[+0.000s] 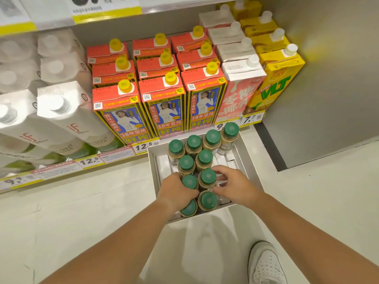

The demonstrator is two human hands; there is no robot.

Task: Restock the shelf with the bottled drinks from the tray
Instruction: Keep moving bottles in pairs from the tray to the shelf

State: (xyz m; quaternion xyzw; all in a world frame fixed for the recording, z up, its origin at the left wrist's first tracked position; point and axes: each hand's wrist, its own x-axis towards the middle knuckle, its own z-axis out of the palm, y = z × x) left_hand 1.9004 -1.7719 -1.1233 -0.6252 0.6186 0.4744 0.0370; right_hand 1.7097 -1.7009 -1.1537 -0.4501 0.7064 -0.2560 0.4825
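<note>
While the green-capped bottles (202, 160) stand upright and packed close in the white tray (245, 154) on the floor just below the shelf edge (114, 155), both hands are down among the nearest ones. Judgement: the step is picking up; best to take each bottle by the neck under the cap and lift straight up, since neighbours touch and could tip. Left hand (176, 191) reaches in from the left, fingers curled round the bottle (189, 182) at its fingertips. Right hand (231, 186) comes from the right, fingers bent against the bottle (207, 178) beside it; a full grip cannot be confirmed. Shelf above is full of cartons (164, 95); no free slot visible.
</note>
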